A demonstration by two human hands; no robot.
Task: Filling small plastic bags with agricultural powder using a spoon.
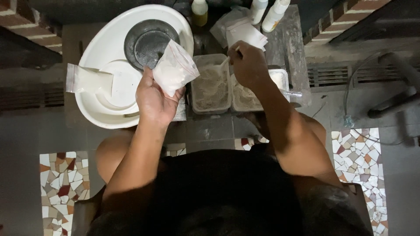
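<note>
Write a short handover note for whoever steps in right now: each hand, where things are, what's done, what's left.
Left hand: holds a small clear zip bag of white powder.
Right hand: holds a small white spoon over the clear rectangular plastic tub of beige powder.
Second tub sits beside it.
One filled bag lies across the white round basin; empty bags wait behind the tubs.
Held bag partly filled, unsealed.

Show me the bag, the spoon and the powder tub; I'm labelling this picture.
bag (174, 70), head view, middle of its powder-filled body
spoon (225, 62), head view, its pale handle
powder tub (211, 87), head view, the powder inside
</note>
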